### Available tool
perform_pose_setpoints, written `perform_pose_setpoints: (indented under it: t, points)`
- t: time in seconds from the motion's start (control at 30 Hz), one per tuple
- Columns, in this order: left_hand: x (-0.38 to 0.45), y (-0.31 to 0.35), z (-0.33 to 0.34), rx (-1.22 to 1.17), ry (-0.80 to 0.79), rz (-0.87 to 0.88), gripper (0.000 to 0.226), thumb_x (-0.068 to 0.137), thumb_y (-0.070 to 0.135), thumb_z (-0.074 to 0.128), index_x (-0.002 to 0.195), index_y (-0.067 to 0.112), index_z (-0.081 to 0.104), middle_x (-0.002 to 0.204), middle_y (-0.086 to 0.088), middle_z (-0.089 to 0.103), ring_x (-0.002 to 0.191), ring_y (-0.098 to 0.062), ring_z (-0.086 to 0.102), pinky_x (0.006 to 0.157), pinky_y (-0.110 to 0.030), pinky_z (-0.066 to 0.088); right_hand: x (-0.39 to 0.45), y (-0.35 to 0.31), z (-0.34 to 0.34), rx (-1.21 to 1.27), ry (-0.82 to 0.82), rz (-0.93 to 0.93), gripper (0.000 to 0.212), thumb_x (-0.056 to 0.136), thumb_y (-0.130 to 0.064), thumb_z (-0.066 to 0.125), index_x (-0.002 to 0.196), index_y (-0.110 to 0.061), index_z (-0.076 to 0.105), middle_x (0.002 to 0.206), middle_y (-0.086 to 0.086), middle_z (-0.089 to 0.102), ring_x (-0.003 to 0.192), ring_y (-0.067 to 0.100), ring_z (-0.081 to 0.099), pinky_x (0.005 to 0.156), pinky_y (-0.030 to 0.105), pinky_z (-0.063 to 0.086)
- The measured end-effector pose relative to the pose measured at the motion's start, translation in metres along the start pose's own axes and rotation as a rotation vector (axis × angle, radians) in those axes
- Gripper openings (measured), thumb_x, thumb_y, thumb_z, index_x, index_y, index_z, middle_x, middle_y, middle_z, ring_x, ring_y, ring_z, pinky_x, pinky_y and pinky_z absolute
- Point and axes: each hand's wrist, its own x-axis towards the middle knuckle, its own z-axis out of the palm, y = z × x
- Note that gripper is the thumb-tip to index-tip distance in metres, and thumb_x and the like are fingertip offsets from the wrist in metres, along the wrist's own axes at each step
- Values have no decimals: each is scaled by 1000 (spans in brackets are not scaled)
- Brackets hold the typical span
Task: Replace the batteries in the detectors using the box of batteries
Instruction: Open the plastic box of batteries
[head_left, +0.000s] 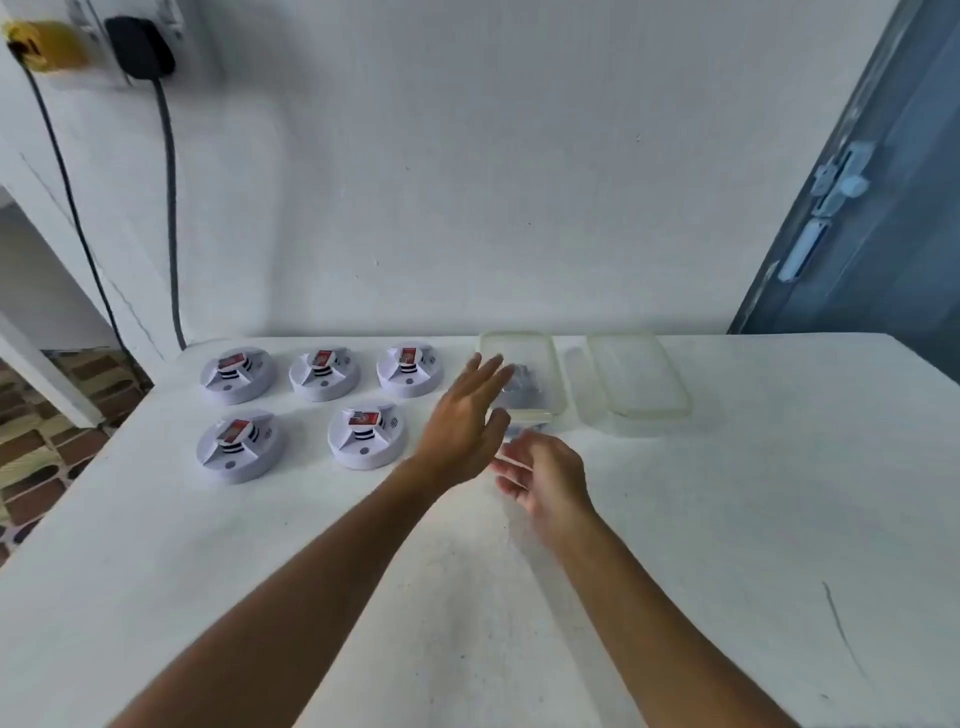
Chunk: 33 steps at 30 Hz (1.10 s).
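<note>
Five white detectors (322, 405) on white table (727, 519), left half: three in back row, two in front; red-labelled batts showing on each. Clear box of batteries (522, 374) at back centre, lid (641, 376) just beside, to right. Left hand (465, 423) spread flat, fingers straight, over box's near-left edge. Right hand (545, 480) blurred; grip can't be told.

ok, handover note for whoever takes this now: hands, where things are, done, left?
Left hand: open, fingers spread, hovering by the clear battery box.
Right hand: blurred; grip unclear, nothing clearly held.
Box is open, its lid lying just right of it on the table.
Five detectors sit left of the box, each with a red-labelled battery in place.
Done: box opened. Left: no swap is evident, treat all five as pending.
</note>
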Motion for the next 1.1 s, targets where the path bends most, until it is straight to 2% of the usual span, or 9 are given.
perform_pose_setpoints:
  t: [0.13, 0.37, 0.43, 0.57, 0.67, 0.73, 0.83, 1.0, 1.1]
  points:
    - [13, -4, 3, 179, -273, -72, 83, 82, 44, 0, 146, 9, 38, 159, -4, 26, 150, -23, 13, 115, -54, 20, 20, -6, 8, 229, 22, 170, 9, 88, -4, 61, 94, -2, 55, 98, 15, 56, 79, 24, 60, 76, 31, 50]
    - [18, -5, 3, 224, -364, -111, 66, 90, 31, 11, 147, 13, 40, 161, 1, 20, 150, -20, 9, 114, -61, 16, 46, 1, 23, 206, 70, 76, 11, 87, -10, 69, 92, -5, 61, 76, 6, 56, 60, 14, 53, 53, 24, 43]
    - [17, -5, 4, 207, -358, -130, 66, 89, 32, 12, 147, 16, 39, 161, 4, 20, 150, -17, 8, 115, -61, 14, 52, 7, 24, 186, 98, 32, 16, 84, -14, 73, 93, -6, 62, 73, 5, 56, 59, 15, 50, 55, 25, 44]
    - [18, -8, 6, 114, -312, -164, 71, 84, 36, 11, 145, 19, 43, 160, 8, 23, 150, -14, 9, 116, -60, 10, 49, 3, 27, 152, 223, -82, 41, 78, -13, 79, 110, -5, 55, 103, 11, 64, 86, 27, 64, 74, 36, 54]
    - [15, -9, 8, 97, -286, -163, 70, 85, 37, 13, 145, 20, 44, 159, 8, 24, 150, -13, 9, 117, -59, 11, 29, -5, 17, -184, 325, -465, 50, 81, -7, 73, 120, -15, 43, 112, 6, 48, 92, 21, 55, 72, 24, 49]
    - [11, -11, 13, 111, -243, -145, 70, 85, 40, 13, 147, 21, 41, 160, 8, 22, 150, -13, 6, 118, -57, 11, 24, -17, 6, -487, 261, -802, 38, 85, -3, 64, 116, -17, 47, 115, 4, 49, 97, 19, 52, 74, 21, 44]
    - [3, -13, 22, 193, -181, -100, 79, 82, 52, 5, 150, 23, 33, 161, 7, 16, 150, -15, -2, 118, -57, 7, 51, -50, 5, -1049, 97, -1057, 28, 88, -3, 55, 115, -11, 59, 119, 5, 59, 112, 21, 51, 88, 25, 43]
    - [-8, 1, 41, 453, -144, -198, 81, 83, 66, -7, 155, 31, 8, 160, 1, -20, 144, -23, -30, 117, -59, -8, 113, -102, 32, -1932, -239, -865, 48, 101, -26, 34, 147, -11, 33, 158, 7, 24, 147, 34, 8, 116, 50, 19]
    - [-13, 8, 50, 563, -138, -269, 88, 78, 72, -20, 154, 32, -5, 158, -3, -28, 142, -27, -34, 114, -63, -11, 132, -110, 43, -2120, -387, -811, 57, 104, -41, 22, 154, -16, 12, 163, 4, 3, 148, 34, -8, 118, 54, 3]
